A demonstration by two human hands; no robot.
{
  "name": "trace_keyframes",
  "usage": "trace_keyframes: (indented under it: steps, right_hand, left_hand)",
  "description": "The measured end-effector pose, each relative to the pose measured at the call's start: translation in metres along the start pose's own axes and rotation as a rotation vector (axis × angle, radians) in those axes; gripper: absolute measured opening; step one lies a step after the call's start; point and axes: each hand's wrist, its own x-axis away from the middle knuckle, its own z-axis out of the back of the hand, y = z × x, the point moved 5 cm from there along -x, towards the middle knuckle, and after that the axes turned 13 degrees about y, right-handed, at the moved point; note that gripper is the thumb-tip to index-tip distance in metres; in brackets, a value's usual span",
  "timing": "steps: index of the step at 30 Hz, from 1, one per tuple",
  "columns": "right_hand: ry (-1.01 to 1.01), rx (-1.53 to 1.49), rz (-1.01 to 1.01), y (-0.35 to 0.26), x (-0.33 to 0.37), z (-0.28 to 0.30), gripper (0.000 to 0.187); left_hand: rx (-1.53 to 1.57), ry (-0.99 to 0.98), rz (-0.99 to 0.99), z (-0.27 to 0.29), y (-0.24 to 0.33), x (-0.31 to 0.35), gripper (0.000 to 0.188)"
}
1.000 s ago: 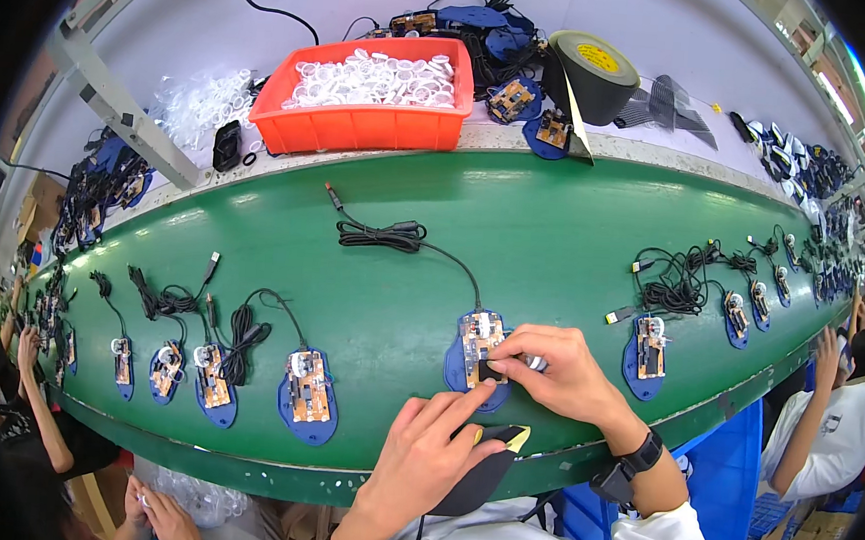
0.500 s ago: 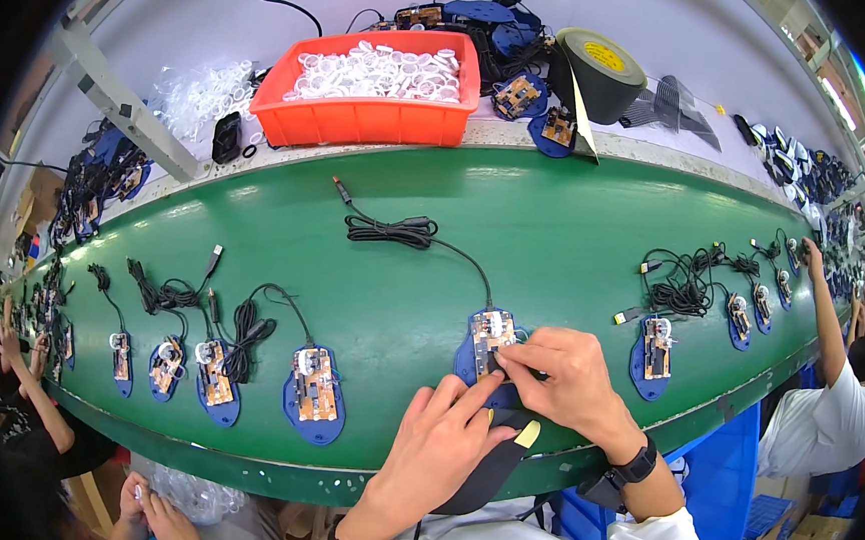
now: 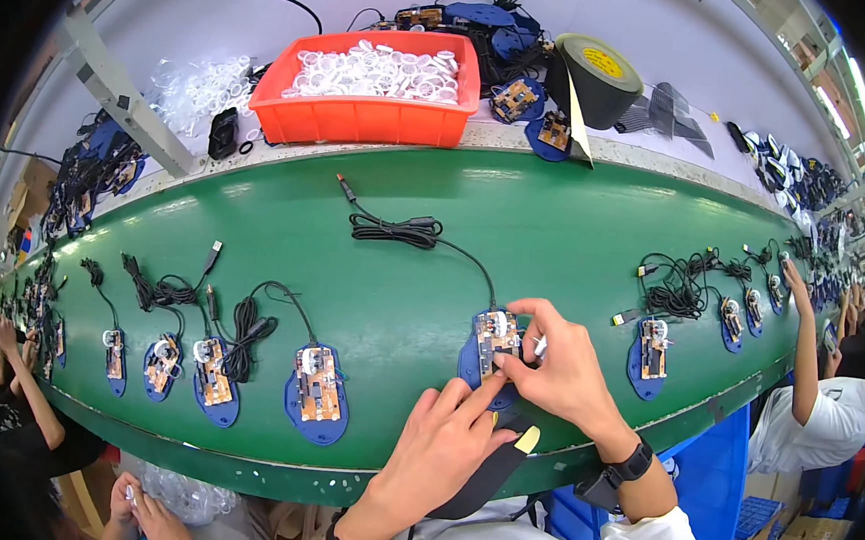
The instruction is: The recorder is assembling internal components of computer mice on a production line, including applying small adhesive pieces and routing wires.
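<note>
Left fingers point(image 3: 480, 395) and right fingers point(image 3: 517, 369) touch the circuit board point(image 3: 489, 340); their grip is unclear.

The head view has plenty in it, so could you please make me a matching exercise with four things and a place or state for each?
Things
1. Orange bin
2. Roll of black tape
3. Left hand
4. Blue tub

Places and states
A. Index finger extended to a circuit board
B. Past the near edge of the green work surface, on the right
C. Heaped with white rings
D. On the shelf, right of the bin

Pairs: 1-C, 2-D, 3-A, 4-B
</note>
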Motion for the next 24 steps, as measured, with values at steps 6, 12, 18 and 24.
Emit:
trace_keyframes:
  steps: [6, 12, 18, 24]
  right_hand:
    - [0.046, -0.121, -0.061, 0.017, 0.005, 0.011, 0.042]
    - [0.093, -0.169, -0.094, 0.017, 0.005, 0.007, 0.043]
    - [0.092, 0.017, -0.045, 0.002, 0.004, 0.008, 0.046]
    - [0.012, 0.058, -0.046, -0.009, 0.018, 0.012, 0.049]
  left_hand:
    - [-0.017, 0.022, 0.002, -0.001, 0.006, 0.001, 0.036]
    - [-0.054, 0.02, 0.009, -0.001, 0.003, 0.003, 0.037]
    - [-0.031, 0.006, 0.028, 0.001, 0.001, 0.005, 0.036]
    - [-0.012, 0.022, 0.025, 0.004, 0.0, 0.007, 0.035]
